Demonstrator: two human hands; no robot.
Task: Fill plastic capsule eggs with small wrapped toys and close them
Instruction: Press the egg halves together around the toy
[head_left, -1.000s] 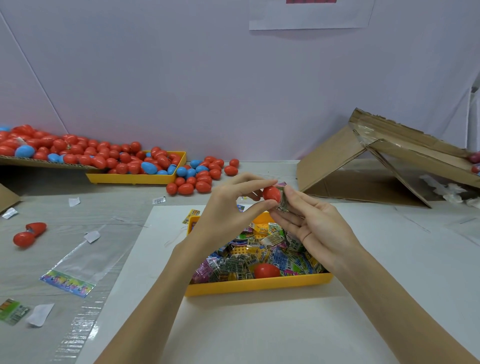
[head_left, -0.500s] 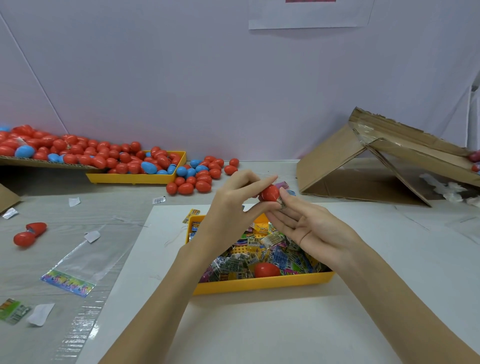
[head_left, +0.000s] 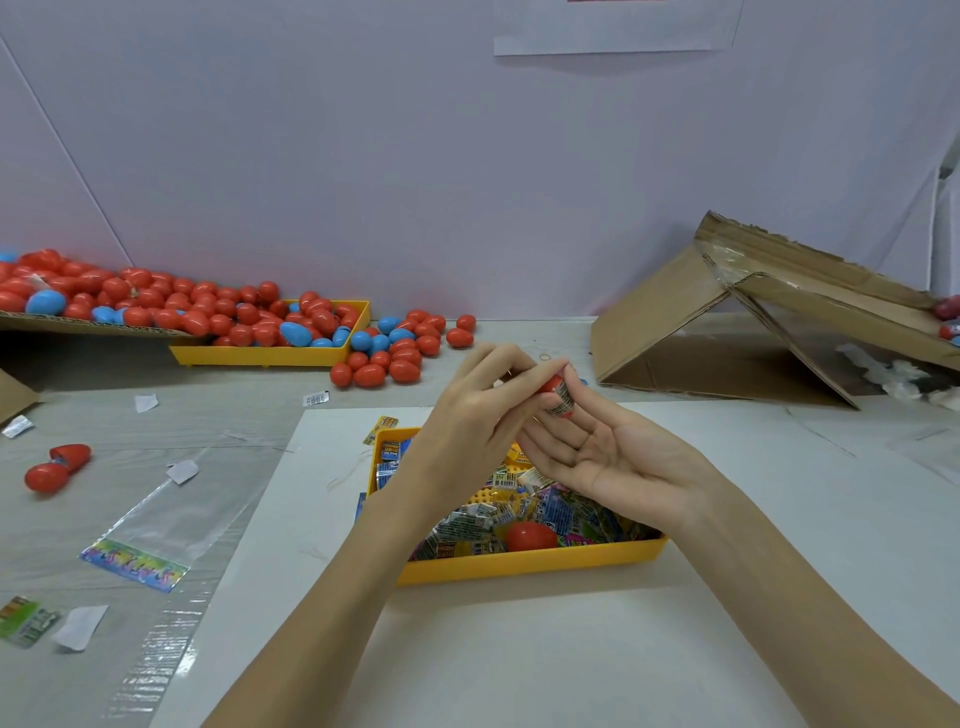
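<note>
Left hand (head_left: 475, 415) pinches red egg (head_left: 550, 385) at frame centre; right hand (head_left: 618, 457), palm up, presses wrapped toy (head_left: 562, 401) against it with thumb. Egg not yet closed. Lower centre, yellow tray (head_left: 519, 564) holds many unpacked toys: much left

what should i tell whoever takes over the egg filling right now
Left hand: pinches a red egg above the near yellow tray.
Right hand: palm up, its fingers press a wrapped toy against that egg.
Tray holds more wrapped toys and one red egg.
Done: cannot tell how many are filled.
Left: get the toy in, close the egg, carry on with the rest.
</note>
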